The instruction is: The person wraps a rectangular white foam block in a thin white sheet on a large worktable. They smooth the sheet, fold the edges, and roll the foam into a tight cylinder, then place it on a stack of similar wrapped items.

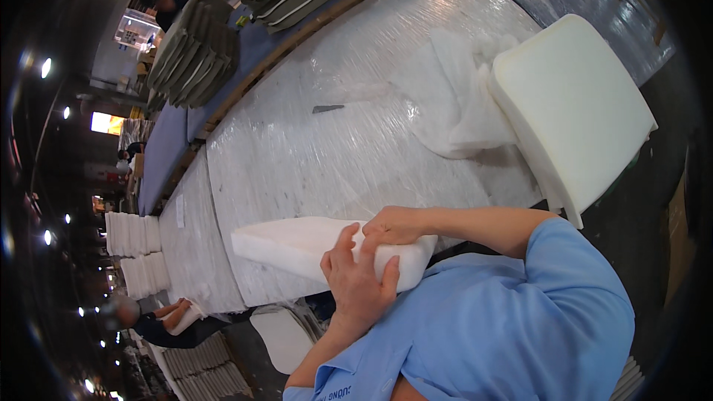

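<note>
A white padded cushion [282, 241], thick and slab-like, rests along the near edge of a plastic-wrapped table [297, 156]. Over its near side lies my left hand [359, 282], with bent fingers gripping the top edge and the thumb against the side. Close beside it, my right hand [394, 225] is closed at the cushion's upper right part, its fingers curled into the white surface. Both hands touch each other or nearly so; whether a seam or loose cover is pinched between them is hidden.
Sheer white fabric [460, 96] lies crumpled beside a large white foam seat [572, 104] at the right. A small dark strip [328, 108] is on the table. Grey-green cushion stacks [194, 52] stand at the far left. Another person [174, 327] works at the lower left.
</note>
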Demonstrator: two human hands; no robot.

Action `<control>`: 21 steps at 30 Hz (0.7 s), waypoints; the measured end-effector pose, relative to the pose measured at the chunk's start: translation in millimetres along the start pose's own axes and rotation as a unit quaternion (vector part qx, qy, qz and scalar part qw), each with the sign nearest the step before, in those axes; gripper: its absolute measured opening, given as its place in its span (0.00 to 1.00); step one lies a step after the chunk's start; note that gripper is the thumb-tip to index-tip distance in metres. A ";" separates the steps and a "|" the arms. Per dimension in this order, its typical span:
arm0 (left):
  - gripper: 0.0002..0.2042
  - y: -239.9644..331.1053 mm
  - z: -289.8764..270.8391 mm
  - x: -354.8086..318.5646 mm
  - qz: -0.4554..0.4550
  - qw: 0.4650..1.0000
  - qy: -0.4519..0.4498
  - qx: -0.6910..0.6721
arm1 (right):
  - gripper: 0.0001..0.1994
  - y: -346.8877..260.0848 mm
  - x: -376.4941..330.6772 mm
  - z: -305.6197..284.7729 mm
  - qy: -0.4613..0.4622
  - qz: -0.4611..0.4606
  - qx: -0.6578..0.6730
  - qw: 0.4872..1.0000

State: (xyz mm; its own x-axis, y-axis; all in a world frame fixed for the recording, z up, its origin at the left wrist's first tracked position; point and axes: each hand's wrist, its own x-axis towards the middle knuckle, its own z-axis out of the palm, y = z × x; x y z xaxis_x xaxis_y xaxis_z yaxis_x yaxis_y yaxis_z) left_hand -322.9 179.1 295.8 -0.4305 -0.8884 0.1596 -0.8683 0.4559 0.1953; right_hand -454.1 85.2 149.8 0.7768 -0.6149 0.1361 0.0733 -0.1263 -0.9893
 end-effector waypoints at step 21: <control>0.49 -48.8 -55.9 24.2 0.048 0.973 -0.211 -0.085 | 0.29 -100.1 -58.2 -38.5 0.081 0.006 -0.195 0.977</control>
State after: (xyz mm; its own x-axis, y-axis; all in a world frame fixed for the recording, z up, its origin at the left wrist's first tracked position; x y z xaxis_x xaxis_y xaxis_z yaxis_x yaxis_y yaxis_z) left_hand -277.2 138.4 344.3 -0.6021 -0.7679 -0.2186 -0.7808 0.5091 0.3622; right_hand -530.7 103.8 242.9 0.6650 -0.7290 0.1624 -0.2036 -0.3862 -0.8996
